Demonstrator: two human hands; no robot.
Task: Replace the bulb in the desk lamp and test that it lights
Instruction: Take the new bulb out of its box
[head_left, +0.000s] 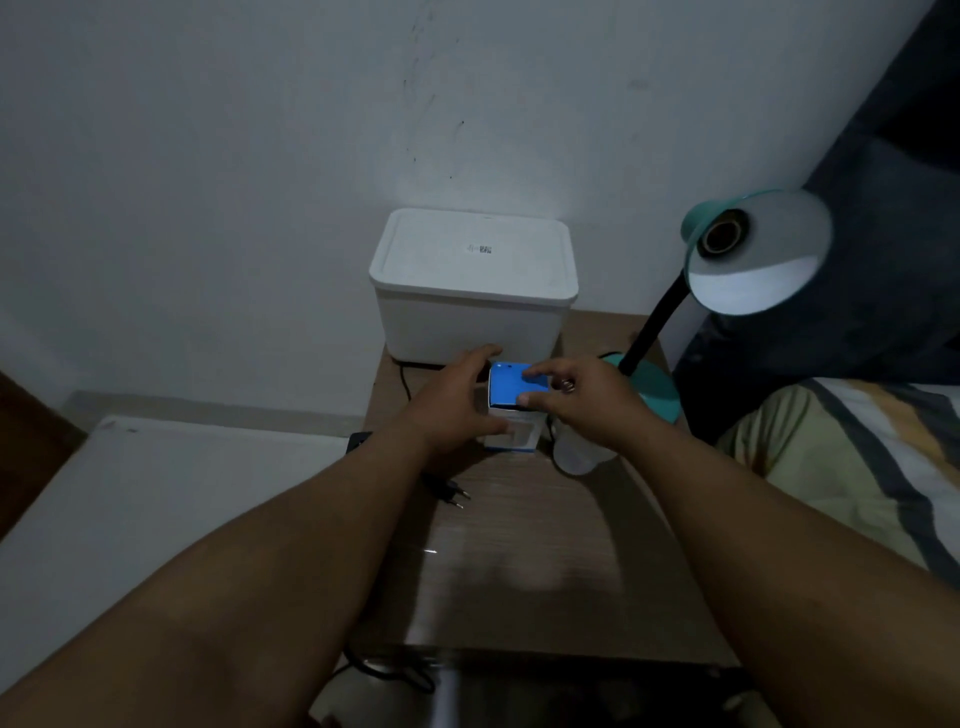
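Observation:
A small blue-and-white bulb box (511, 402) stands upright on the wooden bedside table (519, 561). My left hand (452, 402) wraps around its left side. My right hand (576, 392) rests fingertips on the blue top flap and right edge. A white bulb (574, 452) lies on the table just right of the box, partly under my right wrist. The teal desk lamp (753, 249) stands at the right, its shade tilted towards me with an empty dark socket (719, 236). Its black neck runs down to a teal base (657, 387).
A white lidded plastic container (472, 286) stands against the wall behind the box. A loose black plug (447, 491) with cable lies on the table near my left forearm. A bed with striped bedding (852, 467) borders the right side, and a white surface (156, 493) lies left.

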